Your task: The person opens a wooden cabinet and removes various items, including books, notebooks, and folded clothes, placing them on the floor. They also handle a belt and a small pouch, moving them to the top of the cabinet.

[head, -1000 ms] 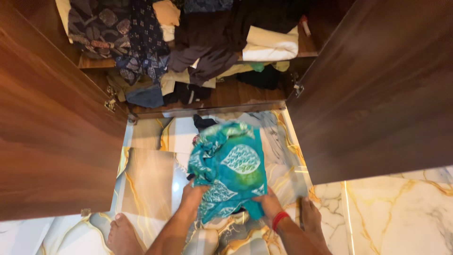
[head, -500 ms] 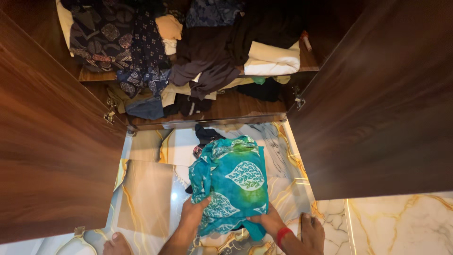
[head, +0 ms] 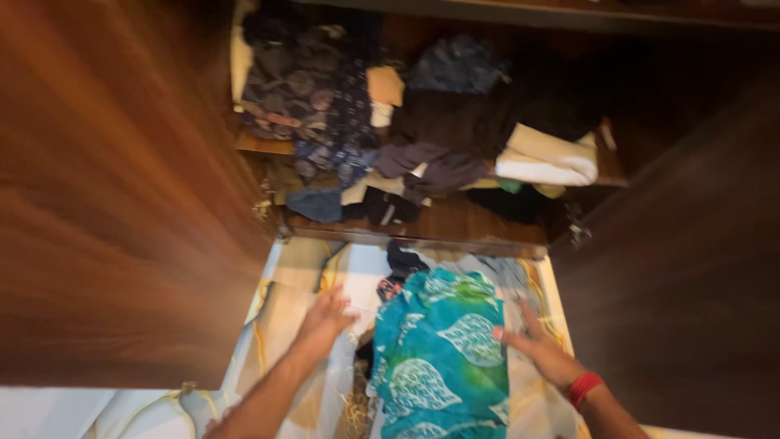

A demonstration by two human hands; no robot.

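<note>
Teal leaf-print cloth (head: 443,358) lies lengthwise toward the wardrobe (head: 422,219), left hand (head: 325,319) and right hand (head: 532,341) grips released.

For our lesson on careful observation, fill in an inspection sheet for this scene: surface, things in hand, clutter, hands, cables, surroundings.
Surface: glossy marble-look floor with gold veins, partly covered.
Things in hand: teal leaf-print cloth lying on the floor between the hands.
Clutter: dark clothes on the floor past the cloth; jumbled garments on the wardrobe shelves, among them a folded cream cloth and patterned dark fabrics.
Hands: left hand open, fingers spread, just left of the cloth, apart from it; right hand open, fingers at the cloth's right edge, red band on the wrist.
Cables: nothing seen.
Surroundings: open wooden wardrobe doors, left door and right door; picture blurred.
</note>
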